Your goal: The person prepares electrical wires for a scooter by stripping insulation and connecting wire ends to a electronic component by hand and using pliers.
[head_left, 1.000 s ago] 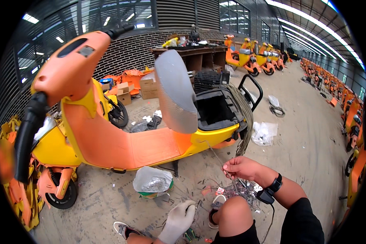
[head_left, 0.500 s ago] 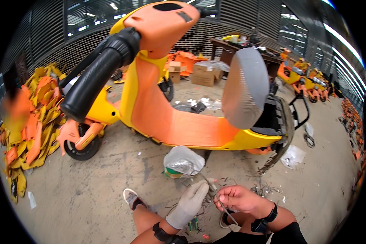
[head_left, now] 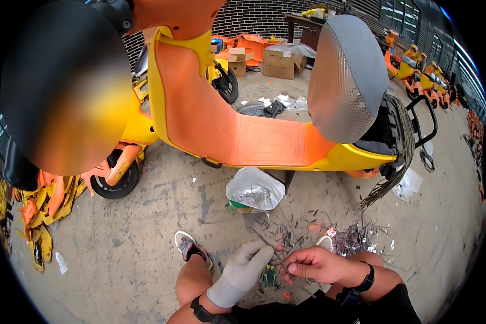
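Note:
My left hand (head_left: 245, 271), in a pale grey glove, is closed on a thin dark cable (head_left: 279, 259). Bare and pinching, my right hand (head_left: 317, 264) grips the same cable a little to the right. One end of it points up and away past the glove, and the other runs down under my right hand. Below and between the hands, pliers with green and yellow handles (head_left: 269, 276) lie on the floor. Cut dark scraps (head_left: 291, 235) are scattered beyond my fingers. Farther ahead stands a tub lined with a whitish bag (head_left: 256, 189), with silvery material inside.
An orange and yellow scooter (head_left: 270, 141) spans the space ahead, its seat (head_left: 343, 81) raised. A bundle of long cables (head_left: 402, 162) hangs off its rear. Tangled wire scraps (head_left: 356, 240) lie at the right, body panels (head_left: 51, 202) at the left, and cardboard boxes (head_left: 278, 63) behind.
The view has tipped downward, bringing more of the floor scraps and pliers into sight. Both hands stay on the cable, with the right hand slightly farther from the glove.

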Action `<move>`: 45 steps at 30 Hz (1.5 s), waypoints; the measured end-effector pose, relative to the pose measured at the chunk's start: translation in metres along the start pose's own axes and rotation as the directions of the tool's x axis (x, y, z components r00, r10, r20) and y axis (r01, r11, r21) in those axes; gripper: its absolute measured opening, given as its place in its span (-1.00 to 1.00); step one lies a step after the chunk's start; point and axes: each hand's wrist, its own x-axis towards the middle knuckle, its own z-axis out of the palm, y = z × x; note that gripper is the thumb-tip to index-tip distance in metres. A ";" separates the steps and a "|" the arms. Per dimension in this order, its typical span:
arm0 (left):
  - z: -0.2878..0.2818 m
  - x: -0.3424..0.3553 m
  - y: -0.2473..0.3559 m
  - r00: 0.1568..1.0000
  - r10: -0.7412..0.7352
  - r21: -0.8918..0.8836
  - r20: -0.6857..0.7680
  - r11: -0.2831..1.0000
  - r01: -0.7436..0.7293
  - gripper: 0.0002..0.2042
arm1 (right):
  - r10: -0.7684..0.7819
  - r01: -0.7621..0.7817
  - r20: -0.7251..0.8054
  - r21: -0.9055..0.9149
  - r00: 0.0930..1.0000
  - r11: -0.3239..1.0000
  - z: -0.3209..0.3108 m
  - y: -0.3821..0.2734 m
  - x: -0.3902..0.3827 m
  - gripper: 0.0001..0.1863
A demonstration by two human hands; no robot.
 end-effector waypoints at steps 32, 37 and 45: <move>0.025 0.008 -0.024 0.955 -0.174 -0.522 -0.239 0.852 0.025 -0.75 | -0.215 -0.940 -0.949 0.159 -0.230 0.303 -0.294 0.152 -0.319 -0.67; 0.038 0.015 -0.036 0.957 -0.236 -0.464 -0.169 0.876 0.134 -0.76 | -0.473 -0.859 -0.868 -0.120 -0.152 0.497 -0.344 0.135 -0.347 -0.66; 0.053 0.029 -0.047 0.978 -0.163 -0.323 -0.132 0.939 0.113 -0.77 | -0.730 -0.713 -0.677 -0.465 -0.096 0.525 -0.342 -0.056 -0.238 -0.78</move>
